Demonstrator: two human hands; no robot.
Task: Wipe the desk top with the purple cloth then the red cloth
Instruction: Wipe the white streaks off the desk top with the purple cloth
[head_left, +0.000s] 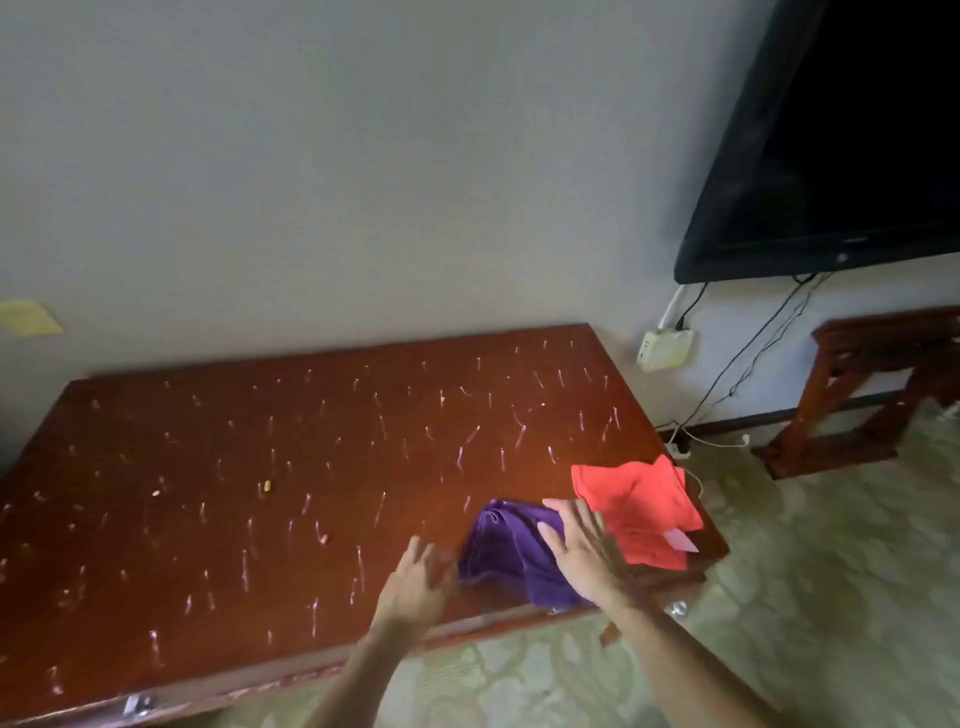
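Observation:
A dark red wooden desk top (260, 467) fills the lower left, marked all over with short pale streaks and a few small crumbs. A crumpled purple cloth (501, 540) lies near the desk's front right edge. My right hand (582, 551) rests flat on its right side, fingers spread. My left hand (421, 571) hovers just left of the purple cloth, fingers apart, touching or nearly touching its edge. A red cloth (639, 509) lies on the right corner of the desk, beside the purple one, with a pale tag at its lower edge.
A grey wall runs behind the desk. A black TV (831, 145) hangs at the upper right with cables and a wall socket (665, 351) below. A small wooden stand (878, 384) sits on the floor at the right. Patterned green floor lies in front.

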